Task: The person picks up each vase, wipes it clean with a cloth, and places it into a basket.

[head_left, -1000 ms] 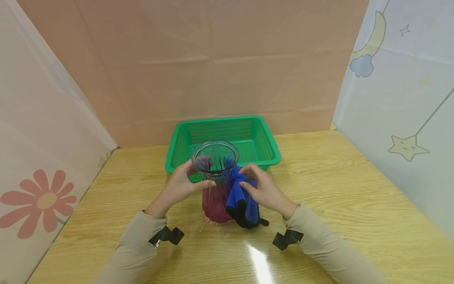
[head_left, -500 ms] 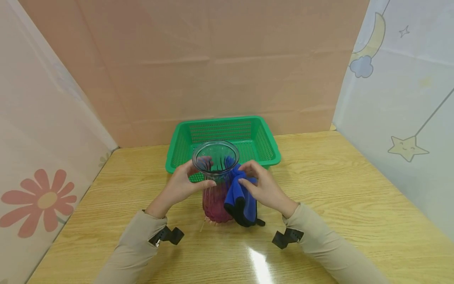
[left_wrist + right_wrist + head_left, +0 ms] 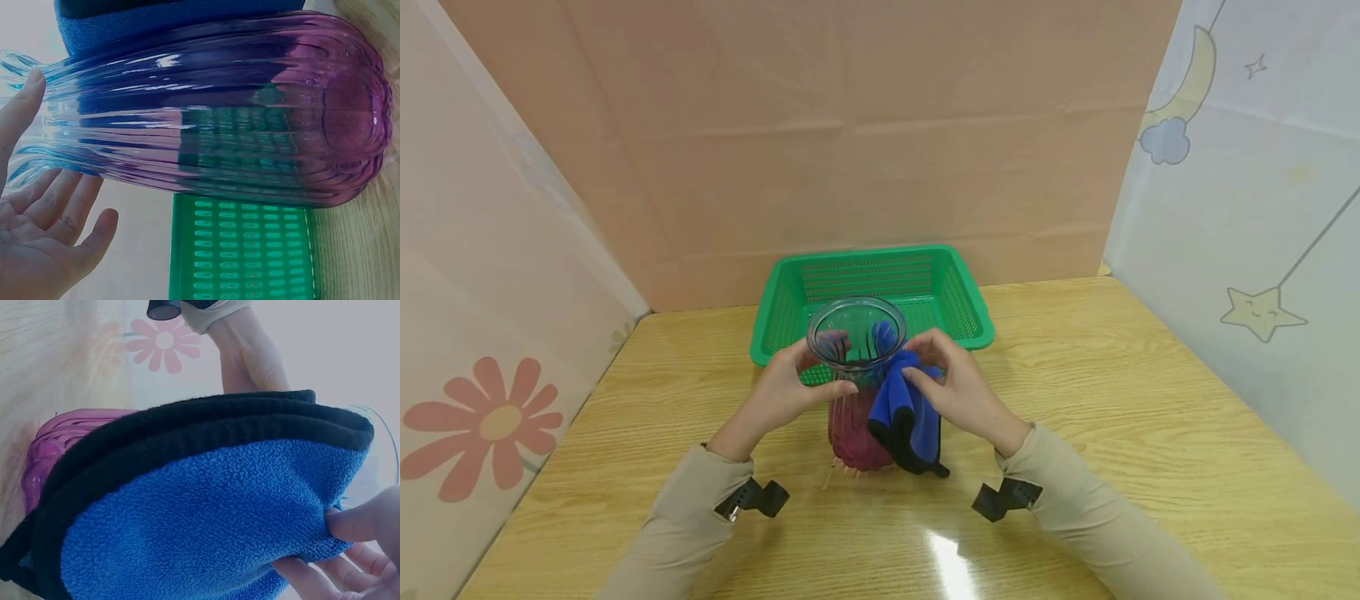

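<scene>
A ribbed glass vase (image 3: pixel 853 433), clear blue at the flared rim and pink toward the base, stands upright on the table in the head view. My left hand (image 3: pixel 782 387) holds it round the neck, thumb in front and fingers behind. On the vase's right side hangs a blue cloth (image 3: pixel 917 417) with black edging, pinched near its top by my right hand (image 3: pixel 958 387). The left wrist view shows the glass vase (image 3: pixel 250 112) lengthwise, with the cloth behind it. In the right wrist view, the folded cloth (image 3: pixel 200 512) covers most of the vase.
Just behind the vase, a green plastic basket (image 3: pixel 973 342) with slotted walls sits against the peach backdrop (image 3: pixel 880 167). The wooden table (image 3: pixel 1112 400) reaches out to printed side panels at left and right.
My right hand and the cloth have shifted slightly left against the vase, and the cloth's hanging corner has swung left and up. My left hand and the vase look almost unmoved.
</scene>
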### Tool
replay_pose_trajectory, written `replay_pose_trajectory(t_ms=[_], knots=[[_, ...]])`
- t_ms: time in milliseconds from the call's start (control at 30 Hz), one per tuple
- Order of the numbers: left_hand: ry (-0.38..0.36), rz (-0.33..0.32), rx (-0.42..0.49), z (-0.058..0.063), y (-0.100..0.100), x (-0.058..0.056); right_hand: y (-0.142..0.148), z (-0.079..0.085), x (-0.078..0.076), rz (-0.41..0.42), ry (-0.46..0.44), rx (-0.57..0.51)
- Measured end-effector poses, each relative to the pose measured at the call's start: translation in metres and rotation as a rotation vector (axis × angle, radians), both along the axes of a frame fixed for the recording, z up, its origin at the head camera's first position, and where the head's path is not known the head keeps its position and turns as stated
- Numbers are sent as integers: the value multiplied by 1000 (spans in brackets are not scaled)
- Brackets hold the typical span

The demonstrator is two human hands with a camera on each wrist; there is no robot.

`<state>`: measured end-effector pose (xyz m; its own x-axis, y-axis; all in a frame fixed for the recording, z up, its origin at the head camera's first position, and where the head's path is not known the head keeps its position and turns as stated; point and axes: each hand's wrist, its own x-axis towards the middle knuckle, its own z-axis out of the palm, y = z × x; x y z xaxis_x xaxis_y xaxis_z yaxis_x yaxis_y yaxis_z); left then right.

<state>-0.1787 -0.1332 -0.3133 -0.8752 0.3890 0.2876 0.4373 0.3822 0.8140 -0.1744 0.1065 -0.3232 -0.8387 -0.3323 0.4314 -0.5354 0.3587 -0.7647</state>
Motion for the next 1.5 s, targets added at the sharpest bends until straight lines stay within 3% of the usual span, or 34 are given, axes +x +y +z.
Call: replay_pose_trajectory(t_ms=[933, 1500], knots=[[-1, 2, 10, -1, -1, -1, 1, 16, -7, -13, -49, -203], [-1, -9, 23, -1, 1, 1, 6, 26, -4, -53, -91, -196]])
